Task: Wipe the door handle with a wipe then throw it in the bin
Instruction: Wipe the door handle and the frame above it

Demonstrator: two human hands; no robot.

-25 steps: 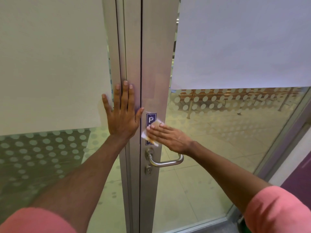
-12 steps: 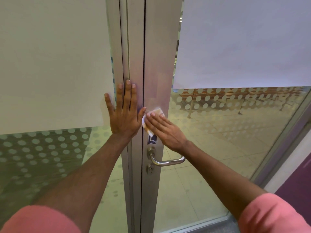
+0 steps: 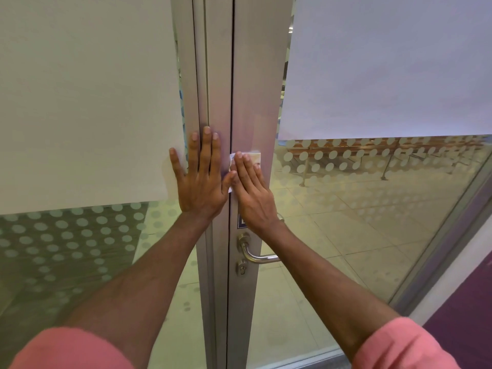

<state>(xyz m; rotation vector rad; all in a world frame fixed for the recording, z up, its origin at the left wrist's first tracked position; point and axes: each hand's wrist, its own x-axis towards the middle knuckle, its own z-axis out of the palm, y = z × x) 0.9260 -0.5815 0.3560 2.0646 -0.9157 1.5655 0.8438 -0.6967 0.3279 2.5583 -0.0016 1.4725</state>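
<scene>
The steel lever door handle (image 3: 255, 255) sticks out from the grey metal door stile (image 3: 246, 102), with a keyhole just below it. My right hand (image 3: 253, 190) lies flat against the stile well above the handle, fingers pointing up, pressing a small white wipe (image 3: 254, 157) onto the metal. Most of the wipe is hidden under the fingers. My left hand (image 3: 201, 177) rests flat with spread fingers on the neighbouring frame, beside the right hand, holding nothing. No bin is in view.
Glass panels with dotted frosting flank the frame, and white sheets (image 3: 386, 62) cover their upper parts. A small blue sign (image 3: 241, 222) peeks out under my right wrist. Through the glass I see a tiled floor and benches (image 3: 372, 150). A purple floor strip (image 3: 466, 315) lies at the right.
My right hand has slid the wipe up the stile, from over the blue sign to well above it, so the fingers now point upward. The left hand has stayed flat on the frame.
</scene>
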